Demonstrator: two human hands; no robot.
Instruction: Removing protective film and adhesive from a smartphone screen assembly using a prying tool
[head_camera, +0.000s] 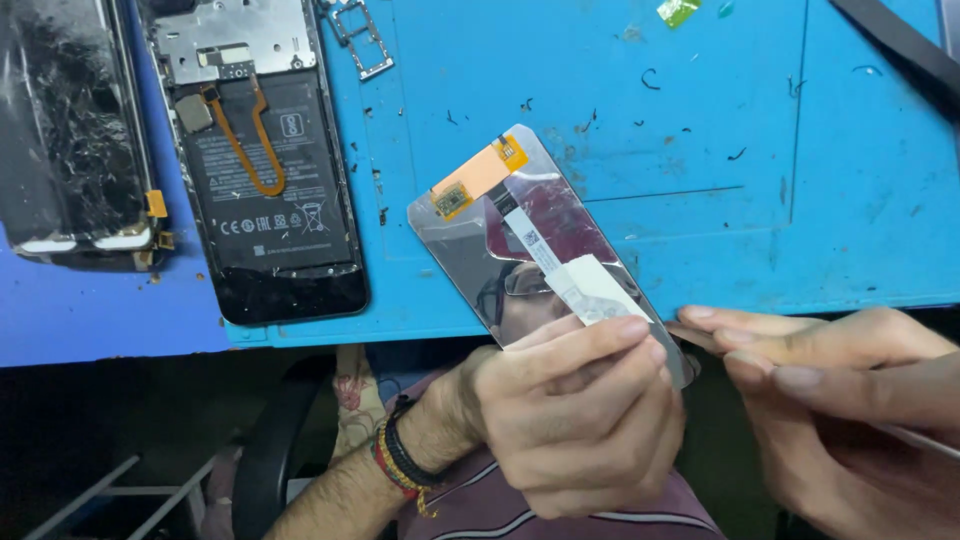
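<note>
Left hand grips the thin, mirror-backed glass display panel by its lower edge; likely fragile, slippery; right hand pinches a slim tool at its corner.

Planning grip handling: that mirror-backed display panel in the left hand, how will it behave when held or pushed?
Probably stiff but fragile: the panel is a thin flat sheet, held flat by its lower end in the left hand. Likely slippery, since its back is glossy enough to mirror. Its orange flex and white ribbon look floppy and could snag. The right hand touches its lower edge.
</note>
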